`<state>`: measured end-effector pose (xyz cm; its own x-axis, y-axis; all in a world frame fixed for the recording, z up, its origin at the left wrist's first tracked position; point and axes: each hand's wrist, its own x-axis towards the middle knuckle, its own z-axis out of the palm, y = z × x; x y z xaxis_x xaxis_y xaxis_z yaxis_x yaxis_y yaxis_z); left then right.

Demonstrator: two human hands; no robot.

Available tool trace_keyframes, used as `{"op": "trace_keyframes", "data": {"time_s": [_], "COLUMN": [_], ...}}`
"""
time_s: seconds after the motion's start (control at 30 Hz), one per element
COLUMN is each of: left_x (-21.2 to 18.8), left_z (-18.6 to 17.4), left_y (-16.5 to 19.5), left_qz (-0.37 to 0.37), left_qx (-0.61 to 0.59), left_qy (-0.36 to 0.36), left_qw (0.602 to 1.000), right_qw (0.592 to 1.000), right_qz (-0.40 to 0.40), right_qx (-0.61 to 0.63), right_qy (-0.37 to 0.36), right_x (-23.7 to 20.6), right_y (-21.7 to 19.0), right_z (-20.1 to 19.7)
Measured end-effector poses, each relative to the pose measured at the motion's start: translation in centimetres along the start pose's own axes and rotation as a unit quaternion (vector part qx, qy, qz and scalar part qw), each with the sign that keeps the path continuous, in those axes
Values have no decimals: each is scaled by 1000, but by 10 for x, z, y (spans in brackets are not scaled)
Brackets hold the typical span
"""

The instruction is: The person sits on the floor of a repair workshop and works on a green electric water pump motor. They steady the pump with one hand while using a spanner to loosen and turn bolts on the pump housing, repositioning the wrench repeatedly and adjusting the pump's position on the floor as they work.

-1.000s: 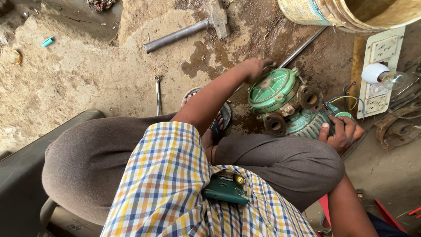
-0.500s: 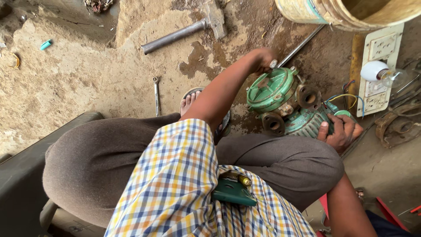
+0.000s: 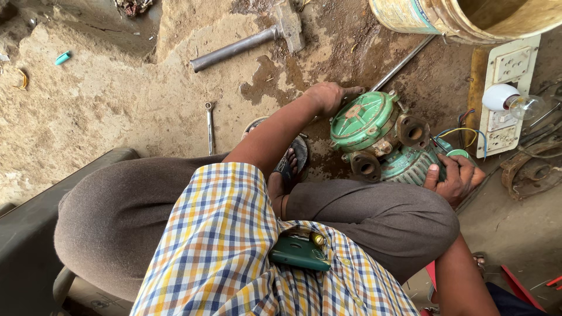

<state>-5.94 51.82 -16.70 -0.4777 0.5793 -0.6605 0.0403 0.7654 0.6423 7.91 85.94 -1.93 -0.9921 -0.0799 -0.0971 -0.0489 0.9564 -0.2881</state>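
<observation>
Two hands hold a green water pump on the dirt floor.

The left hand (image 3: pixel 329 96) lies flat on the far edge of the green pump (image 3: pixel 380 137), fingers pressed on its round lid and not closed around anything. The right hand (image 3: pixel 453 175) wraps around the ribbed motor end, close to the person's knee. The pump looks heavy and sits on wet, bumpy ground, so I think it could roll or slip and pinch a finger. The loose coloured wires (image 3: pixel 462 131) just past the right hand could snag or pull. I count one pump with two round pipe holes, one hammer (image 3: pixel 249 41) and one spanner (image 3: pixel 209 126) out past the left hand, one bucket (image 3: pixel 468 17), and one bulb (image 3: pixel 515 100) on one switch board (image 3: pixel 503 126).
</observation>
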Motion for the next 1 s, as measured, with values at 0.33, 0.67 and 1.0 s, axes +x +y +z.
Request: {"op": "trace_keyframes", "data": {"time_s": [0.33,0.67,1.0], "left_x": [80,46,7], "left_z": [-27,-11,7], "left_y": [23,-3,-5], "left_qz": [-30,5,-24], "left_qx": [-203,-26,-4], "left_qy": [-96,7,-20], "left_qw": [974,1000,999], "right_qw": [1000,1000,1000], "right_qz": [-4,-14,4], "right_qx": [-2,-12,4], "right_qy": [2,-2,-8], "right_x": [0,1,1], "right_y": [2,0,-5], "right_z": [1,-2,-3]}}
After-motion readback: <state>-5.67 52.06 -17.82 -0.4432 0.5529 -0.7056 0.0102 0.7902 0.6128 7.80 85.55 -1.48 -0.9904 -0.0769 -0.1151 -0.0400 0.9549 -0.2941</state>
